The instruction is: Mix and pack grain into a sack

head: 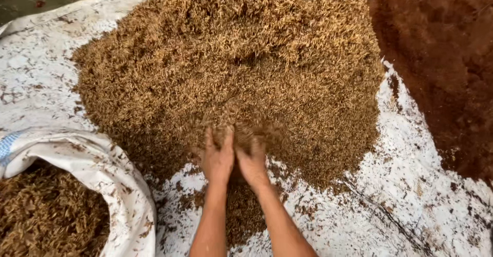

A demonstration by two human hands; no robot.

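husk pile (231,56), two hands (233,159) scooping

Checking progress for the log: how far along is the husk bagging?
Done: the white sack at lower left already holds husk, not up to its rim. In hand: left hand and right hand are side by side, dug into the near edge of the husk pile. Left: most of that pile sits on the white sheet.
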